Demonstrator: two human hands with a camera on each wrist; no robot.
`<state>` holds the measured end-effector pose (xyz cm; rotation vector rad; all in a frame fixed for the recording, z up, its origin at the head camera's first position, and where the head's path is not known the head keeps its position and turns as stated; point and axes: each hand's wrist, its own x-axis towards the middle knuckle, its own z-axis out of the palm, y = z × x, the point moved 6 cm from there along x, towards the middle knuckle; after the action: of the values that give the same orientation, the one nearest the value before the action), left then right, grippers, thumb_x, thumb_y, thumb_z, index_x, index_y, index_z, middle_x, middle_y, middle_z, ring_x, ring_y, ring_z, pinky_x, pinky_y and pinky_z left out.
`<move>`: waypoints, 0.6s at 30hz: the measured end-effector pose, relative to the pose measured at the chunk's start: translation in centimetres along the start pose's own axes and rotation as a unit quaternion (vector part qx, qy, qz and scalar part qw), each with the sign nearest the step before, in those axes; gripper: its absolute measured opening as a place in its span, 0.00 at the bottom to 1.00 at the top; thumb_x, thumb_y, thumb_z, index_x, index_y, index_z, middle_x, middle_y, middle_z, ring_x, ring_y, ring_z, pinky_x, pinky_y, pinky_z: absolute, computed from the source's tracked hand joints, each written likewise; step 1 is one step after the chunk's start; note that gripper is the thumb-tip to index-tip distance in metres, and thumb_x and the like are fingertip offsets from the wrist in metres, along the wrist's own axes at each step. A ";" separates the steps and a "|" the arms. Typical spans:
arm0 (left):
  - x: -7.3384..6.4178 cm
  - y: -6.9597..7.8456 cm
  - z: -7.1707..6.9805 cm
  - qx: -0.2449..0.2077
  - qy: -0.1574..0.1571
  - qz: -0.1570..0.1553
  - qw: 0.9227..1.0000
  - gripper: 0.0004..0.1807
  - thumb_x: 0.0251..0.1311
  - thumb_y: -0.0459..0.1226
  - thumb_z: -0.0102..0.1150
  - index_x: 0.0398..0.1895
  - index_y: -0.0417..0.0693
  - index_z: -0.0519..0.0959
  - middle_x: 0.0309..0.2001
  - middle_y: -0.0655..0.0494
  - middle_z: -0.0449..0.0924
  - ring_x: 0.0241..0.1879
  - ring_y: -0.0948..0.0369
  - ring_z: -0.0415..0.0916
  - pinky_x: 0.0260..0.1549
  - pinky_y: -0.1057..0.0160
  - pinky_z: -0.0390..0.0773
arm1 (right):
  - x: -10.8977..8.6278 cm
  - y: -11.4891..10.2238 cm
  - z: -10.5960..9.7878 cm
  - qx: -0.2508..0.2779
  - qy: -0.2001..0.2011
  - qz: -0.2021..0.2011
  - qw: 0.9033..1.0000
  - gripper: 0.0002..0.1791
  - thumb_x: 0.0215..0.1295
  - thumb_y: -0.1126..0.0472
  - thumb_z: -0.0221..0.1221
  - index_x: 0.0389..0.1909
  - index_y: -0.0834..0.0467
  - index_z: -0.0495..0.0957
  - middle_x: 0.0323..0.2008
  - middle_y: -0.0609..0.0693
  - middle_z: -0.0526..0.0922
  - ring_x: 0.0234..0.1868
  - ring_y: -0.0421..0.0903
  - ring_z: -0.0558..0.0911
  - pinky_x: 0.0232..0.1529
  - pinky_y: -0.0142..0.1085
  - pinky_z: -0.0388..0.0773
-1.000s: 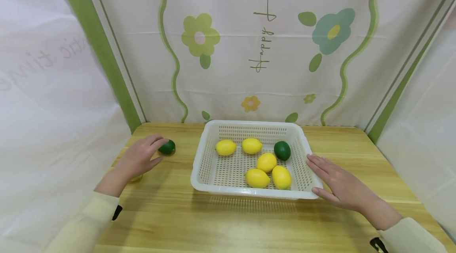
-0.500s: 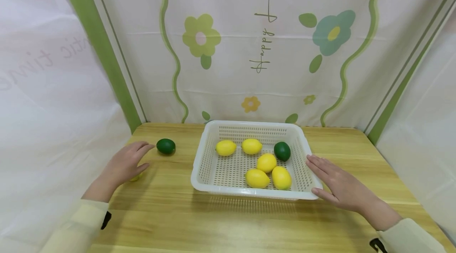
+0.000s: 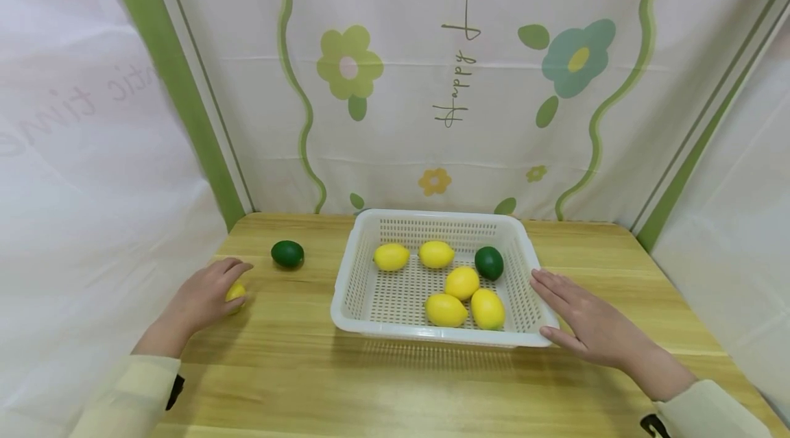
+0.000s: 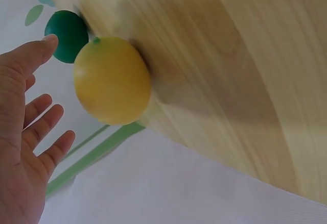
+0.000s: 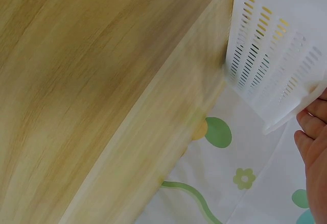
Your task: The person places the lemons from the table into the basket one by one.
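My left hand [image 3: 202,294] is beside a yellow lemon [image 3: 235,296] on the table's left side and partly hides it. In the left wrist view, its fingers and thumb are spread, with a gap between them and the lemon [image 4: 112,81]. A dark green lime [image 3: 287,254] lies just beyond, apart from the hand. My right hand [image 3: 592,321] rests with straight fingers on the right rim of a white plastic basket [image 3: 432,334]. Inside the basket are several yellow lemons [image 3: 446,310] and one dark green lime [image 3: 489,263].
The wooden table [image 3: 401,397] carries the basket near its back edge. A flower-printed curtain [image 3: 395,81] hangs behind it, and pale fabric [image 3: 99,184] borders the left side. Another sheet [image 3: 740,253] hangs on the right.
My left hand has left the green lime, which stays on the table, and moved left and nearer to the yellow lemon. The right hand has stayed on the basket rim.
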<state>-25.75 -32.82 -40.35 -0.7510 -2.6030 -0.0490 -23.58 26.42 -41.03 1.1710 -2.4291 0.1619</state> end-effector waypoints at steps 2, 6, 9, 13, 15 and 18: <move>-0.3 -0.3 0.3 -0.011 -0.009 -0.014 1.000 0.31 0.41 0.35 0.77 0.51 0.33 0.77 0.46 0.38 0.76 0.42 0.42 0.77 0.39 0.43 0.79 | 0.0 0.0 0.0 0.000 0.001 0.000 1.000 0.40 0.63 0.44 0.60 0.68 0.66 0.65 0.67 0.62 0.66 0.67 0.56 0.67 0.71 0.30 0.42; -1.0 -0.8 0.9 -0.035 -0.044 -0.053 0.997 0.33 0.41 0.36 0.75 0.54 0.35 0.76 0.48 0.38 0.75 0.46 0.40 0.75 0.44 0.40 0.77 | 0.0 0.0 0.1 0.001 0.001 0.000 1.000 0.40 0.64 0.44 0.60 0.68 0.66 0.65 0.67 0.62 0.67 0.67 0.55 0.67 0.71 0.30 0.42; -1.4 -0.9 1.3 -0.043 -0.069 -0.071 0.994 0.35 0.42 0.38 0.77 0.56 0.36 0.76 0.51 0.38 0.74 0.48 0.39 0.74 0.46 0.39 0.75 | 0.0 0.0 0.1 0.003 0.001 0.000 1.000 0.40 0.64 0.44 0.60 0.68 0.67 0.65 0.67 0.62 0.67 0.67 0.55 0.66 0.71 0.31 0.42; -1.7 -0.9 1.8 -0.043 -0.085 -0.076 0.993 0.35 0.42 0.40 0.77 0.56 0.37 0.76 0.52 0.37 0.74 0.48 0.38 0.74 0.47 0.38 0.74 | 0.0 0.0 0.1 0.005 0.001 0.000 1.000 0.40 0.64 0.44 0.60 0.68 0.67 0.65 0.67 0.62 0.67 0.67 0.55 0.66 0.71 0.31 0.42; -1.8 -0.9 1.9 -0.042 -0.085 -0.073 0.993 0.34 0.42 0.39 0.76 0.55 0.37 0.76 0.52 0.37 0.74 0.49 0.38 0.73 0.48 0.37 0.73 | 0.0 0.0 0.1 0.005 0.000 0.001 1.000 0.40 0.64 0.45 0.61 0.68 0.67 0.65 0.67 0.62 0.67 0.67 0.55 0.66 0.71 0.31 0.42; -1.9 -1.0 2.2 -0.040 -0.079 -0.066 0.994 0.34 0.42 0.38 0.76 0.55 0.37 0.76 0.51 0.36 0.74 0.50 0.37 0.73 0.48 0.36 0.72 | 0.0 -0.1 0.1 0.006 -0.001 0.001 1.000 0.40 0.63 0.45 0.61 0.68 0.67 0.65 0.67 0.62 0.67 0.67 0.56 0.66 0.71 0.31 0.42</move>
<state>-25.64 -34.33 -43.03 -0.6311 -2.8147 -0.1400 -23.56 26.35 -41.08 1.1748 -2.4343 0.1764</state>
